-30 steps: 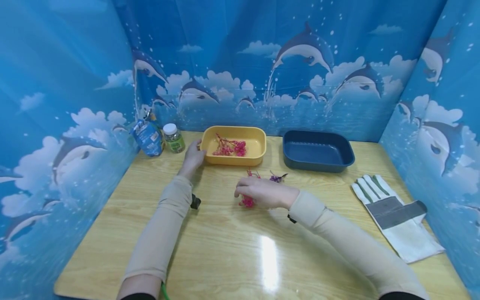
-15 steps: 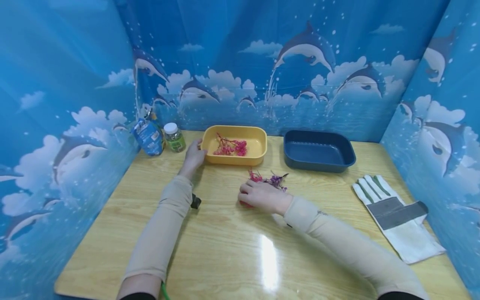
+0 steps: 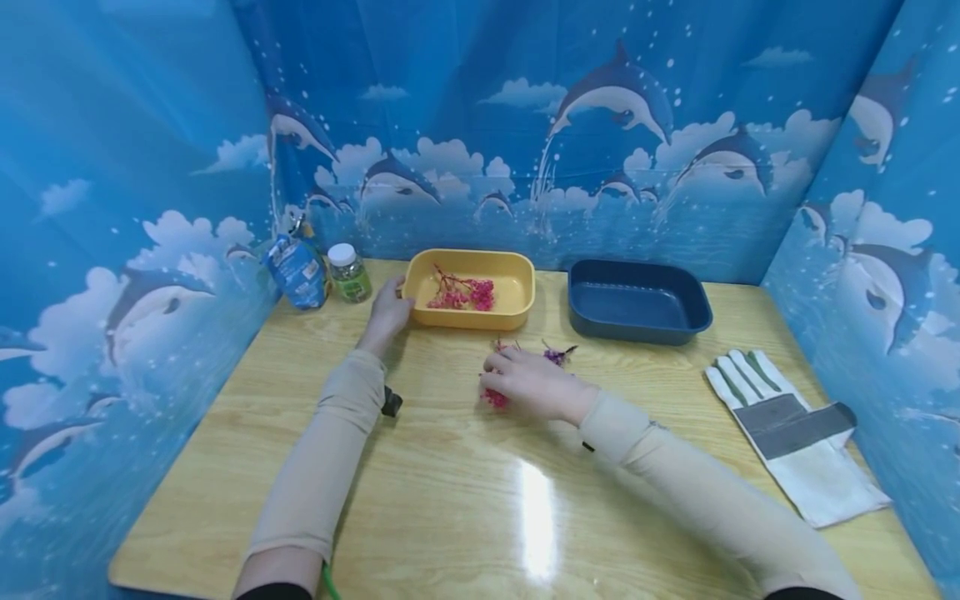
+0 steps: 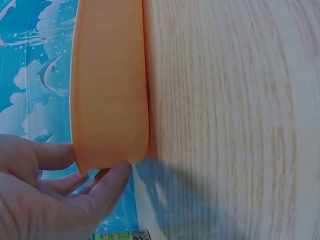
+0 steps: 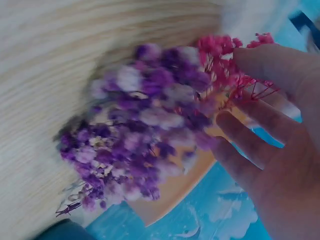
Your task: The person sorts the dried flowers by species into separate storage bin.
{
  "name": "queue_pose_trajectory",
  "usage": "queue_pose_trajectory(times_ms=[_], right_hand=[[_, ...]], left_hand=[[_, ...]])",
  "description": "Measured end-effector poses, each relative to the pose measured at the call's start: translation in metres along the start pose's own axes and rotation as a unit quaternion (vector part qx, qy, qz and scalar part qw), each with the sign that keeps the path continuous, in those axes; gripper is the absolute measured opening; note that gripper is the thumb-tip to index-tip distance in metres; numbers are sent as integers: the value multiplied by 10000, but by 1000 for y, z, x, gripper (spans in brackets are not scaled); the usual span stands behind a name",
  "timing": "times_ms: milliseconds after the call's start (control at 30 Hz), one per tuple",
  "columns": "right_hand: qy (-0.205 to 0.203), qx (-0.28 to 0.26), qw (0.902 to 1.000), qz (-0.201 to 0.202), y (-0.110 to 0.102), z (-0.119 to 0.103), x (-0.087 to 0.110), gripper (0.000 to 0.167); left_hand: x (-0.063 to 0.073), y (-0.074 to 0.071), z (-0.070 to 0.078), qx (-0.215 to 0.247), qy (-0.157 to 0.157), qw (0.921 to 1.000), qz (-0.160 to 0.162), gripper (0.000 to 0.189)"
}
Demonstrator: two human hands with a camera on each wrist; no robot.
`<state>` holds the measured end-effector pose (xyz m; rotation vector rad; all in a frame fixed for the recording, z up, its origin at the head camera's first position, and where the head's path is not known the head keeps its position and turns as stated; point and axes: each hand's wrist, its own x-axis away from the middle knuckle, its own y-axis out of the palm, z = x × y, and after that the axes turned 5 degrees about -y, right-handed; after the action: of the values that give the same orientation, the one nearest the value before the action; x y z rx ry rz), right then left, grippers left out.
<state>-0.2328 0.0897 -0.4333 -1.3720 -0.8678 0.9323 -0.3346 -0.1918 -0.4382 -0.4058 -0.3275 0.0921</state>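
Note:
My left hand (image 3: pixel 390 308) holds the left end of a yellow basin (image 3: pixel 472 321). In the left wrist view its fingers (image 4: pixel 117 175) curl at the end wall and rim. A sprig of pink dried flowers (image 3: pixel 480 293) lies in the basin. On the table in front, my right hand (image 3: pixel 528 383) pinches pink dried flowers (image 3: pixel 495 398). In the right wrist view, pink stems pass between thumb and fingers; a bunch of purple and white dried flowers (image 5: pixel 150 115) lies close beside the fingers. From the head, the right hand hides most of the purple bunch, except its stem end (image 3: pixel 558 356).
A dark blue basin (image 3: pixel 637 329) stands at the back right. On the right side lies a white and grey work glove (image 3: pixel 795 433). A blue pouch (image 3: pixel 297 273) and a white-capped jar (image 3: pixel 349 275) are at the back left, near the left hand.
My right hand shifted slightly right and down, uncovering more purple flowers, then moved back up and covers most of them again. The left hand stays on the yellow basin.

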Motion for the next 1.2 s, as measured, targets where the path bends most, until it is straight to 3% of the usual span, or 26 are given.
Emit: queue_pose_trajectory(times_ms=[133, 300, 400, 567, 700, 867, 933, 967, 1033, 1133, 1200], right_hand=[[308, -1127, 9928, 273, -16, 8, 8, 34], [872, -2276, 9686, 484, -28, 19, 19, 45], [1166, -2881, 9486, 600, -29, 26, 25, 44], [1516, -3882, 9050, 849, -26, 37, 32, 35], [1654, -4380, 8780, 992, -23, 42, 37, 37], [1774, -4560, 8641, 1181, -22, 44, 40, 40], [1799, -4751, 8511, 1326, -23, 45, 40, 38], [1830, -4870, 8423, 1409, -23, 46, 41, 38], [1935, -5284, 8118, 1559, -24, 47, 42, 40], [2202, -5967, 7514, 1757, -27, 49, 44, 45], [2324, -6428, 7052, 1882, -29, 50, 44, 47]], left_hand=[[2, 0, 2, -27, 13, 10000, 11, 65], [3, 0, 3, 9, -3, 10000, 27, 65], [2, 0, 2, 18, -15, 10000, 13, 65], [2, 1, 2, 50, -27, 10000, 16, 65], [1, 1, 1, 56, -45, 10000, 13, 65], [2, 0, 0, 42, -36, 10000, 6, 65], [3, 0, 1, 42, -71, 10000, -9, 64], [4, 0, 1, 37, -97, 9999, -18, 64], [4, 0, 2, 36, -141, 9999, -36, 64], [5, 0, 2, 27, -118, 9999, -15, 64], [4, 1, 2, 33, -83, 10000, 0, 64]])
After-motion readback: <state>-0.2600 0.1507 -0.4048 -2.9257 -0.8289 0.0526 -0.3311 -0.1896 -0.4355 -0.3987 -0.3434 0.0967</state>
